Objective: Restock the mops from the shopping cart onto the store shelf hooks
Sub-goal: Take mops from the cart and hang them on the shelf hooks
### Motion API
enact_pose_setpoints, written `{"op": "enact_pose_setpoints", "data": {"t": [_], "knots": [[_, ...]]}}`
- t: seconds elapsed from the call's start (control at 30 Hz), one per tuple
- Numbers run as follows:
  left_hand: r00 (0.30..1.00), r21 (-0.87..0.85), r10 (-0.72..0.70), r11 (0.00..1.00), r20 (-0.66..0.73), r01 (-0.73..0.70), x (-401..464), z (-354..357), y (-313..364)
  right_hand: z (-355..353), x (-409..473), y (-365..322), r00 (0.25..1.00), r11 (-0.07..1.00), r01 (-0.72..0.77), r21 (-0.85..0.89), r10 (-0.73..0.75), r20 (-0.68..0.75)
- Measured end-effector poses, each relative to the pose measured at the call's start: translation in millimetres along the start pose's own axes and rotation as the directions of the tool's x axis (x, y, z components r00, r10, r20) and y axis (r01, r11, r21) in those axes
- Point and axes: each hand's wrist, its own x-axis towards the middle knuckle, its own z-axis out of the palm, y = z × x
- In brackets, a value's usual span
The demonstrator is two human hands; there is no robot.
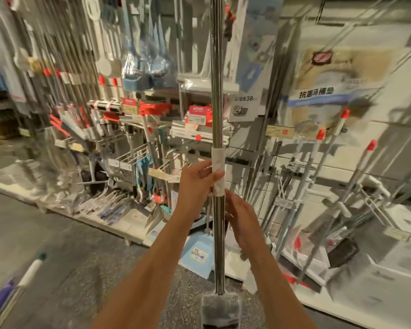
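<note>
The mop (217,91) stands upright at the centre of the frame, its shiny metal pole running from the top edge down to a grey, plastic-wrapped head (220,309) near the bottom edge. The left hand (197,184) is curled round the pole at a white sleeve (217,170) about halfway down, thumb across the front of the sleeve and fingers behind. The right hand (241,219) sits just below, on the bare metal under the sleeve; its fingers lie fairly straight alongside the pole, and motion blur makes it impossible to tell whether they grip it or only touch it.

Behind the pole, a pale blue dustpan (196,256) leans on the floor against the base of the store shelf (133,230). To the left of centre hang blue mop heads (140,74) in clear wrap, and rows of metal handles fill the upper left. On the right, several poles with red caps (344,113) lean against wire hooks (375,203). In the lower left corner, another handle with a white grip (30,273) juts into view.

A large poster (323,91) at the upper right reads "抗菌马桶垫". A white tag (244,104) just right of the pole shows "38" and "2". Other labels are too blurred to read.
</note>
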Motion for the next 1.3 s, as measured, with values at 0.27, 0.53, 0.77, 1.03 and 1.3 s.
{"op": "enact_pose_setpoints", "data": {"t": [0.27, 0.53, 0.77, 1.03, 1.3], "knots": [[0.996, 0.098, 0.037, 0.994, 0.078, -0.044, 38.1, 33.6, -11.5, -18.3, 45.6, -38.0, 0.985, 0.984, 0.139, -0.114, -0.15, -0.088], [0.989, 0.163, -0.01, 0.987, 0.148, -0.014, 92.2, 64.7, -29.3, -54.6, 91.8, -34.0, 0.967, 0.984, 0.157, -0.088, -0.171, -0.19], [0.986, 0.191, -0.007, 0.981, 0.169, -0.025, 138.8, 101.9, -59.5, -94.3, 129.3, -18.1, 0.957, 0.991, 0.107, -0.085, -0.126, -0.262], [0.985, 0.295, -0.059, 0.956, 0.164, 0.008, 186.2, 135.6, -90.9, -131.6, 180.6, -23.6, 0.955, 0.984, 0.047, -0.173, -0.095, -0.28], [0.98, 0.281, -0.104, 0.958, 0.172, 0.053, 238.0, 140.4, -109.9, -131.6, 230.1, -23.4, 0.942, 0.977, 0.059, -0.206, -0.123, -0.313]]}}
